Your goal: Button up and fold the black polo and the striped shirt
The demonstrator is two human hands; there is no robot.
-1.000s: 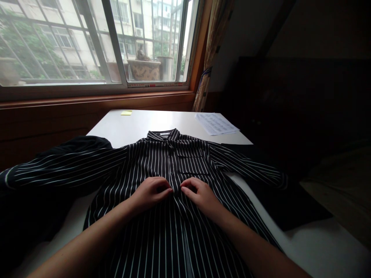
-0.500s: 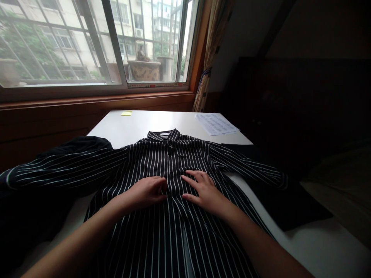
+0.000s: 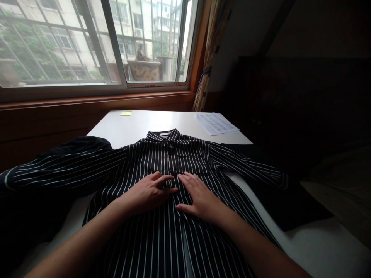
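A black shirt with white stripes (image 3: 150, 158) lies spread front up, its collar toward the window and its sleeves stretched out to both sides. Over the button placket at mid-chest, my left hand (image 3: 152, 191) rests with its index finger and thumb reaching right and a gap between them. Its other fingers are partly hidden. Just to the right, my right hand (image 3: 199, 195) lies nearly flat on the cloth, fingers stretched out and thumb apart. The fingertips of both hands are close together near the front opening.
The shirt is on a white table (image 3: 139, 119). Printed sheets (image 3: 216, 123) and a yellow sticky note (image 3: 126, 113) lie at its far end. Dark cloth (image 3: 84, 143) is bunched under the left sleeve, with more dark fabric (image 3: 295, 204) under the right one. A barred window stands behind.
My left fingers have uncurled from a closed pose and point right. My right hand has shifted slightly left, flattening, with its fingers closer together.
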